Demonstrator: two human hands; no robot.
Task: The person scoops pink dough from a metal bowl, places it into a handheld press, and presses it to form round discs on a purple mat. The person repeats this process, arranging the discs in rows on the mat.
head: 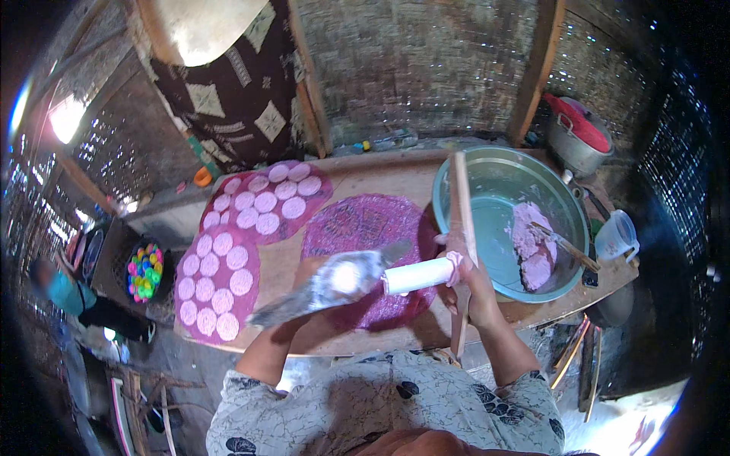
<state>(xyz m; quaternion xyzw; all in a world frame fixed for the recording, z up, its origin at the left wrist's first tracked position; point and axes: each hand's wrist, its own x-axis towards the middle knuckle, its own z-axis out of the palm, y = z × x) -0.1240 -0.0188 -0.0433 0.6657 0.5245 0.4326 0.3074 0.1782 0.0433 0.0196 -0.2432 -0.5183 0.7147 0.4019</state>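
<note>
My right hand (pixel 476 293) grips a wooden bar (pixel 463 211) with a white cylinder (pixel 419 276) projecting leftwards from it. Pink dough (pixel 454 268) shows at the cylinder's end by my fingers. A shiny grey, flat implement (pixel 342 279) lies across my left hand (pixel 305 272) and hides most of it, so its grip cannot be told; the implement's tip is near the cylinder. Beneath both is a round pink patterned sheet (pixel 365 219). Further left, pale pink dough discs (pixel 265 202) rest on pink sheets (pixel 251 262). A green basin (pixel 485 228) at right holds pink dough (pixel 533 251).
The wooden table (pixel 376 171) backs onto a woven wall (pixel 410 74). A stick-like utensil (pixel 570 248) leans in the basin. A plastic measuring jug (pixel 616 236) and metal pot (pixel 576 145) are at right. At far left, a person (pixel 74 293) is near a container of colourful items (pixel 145 273).
</note>
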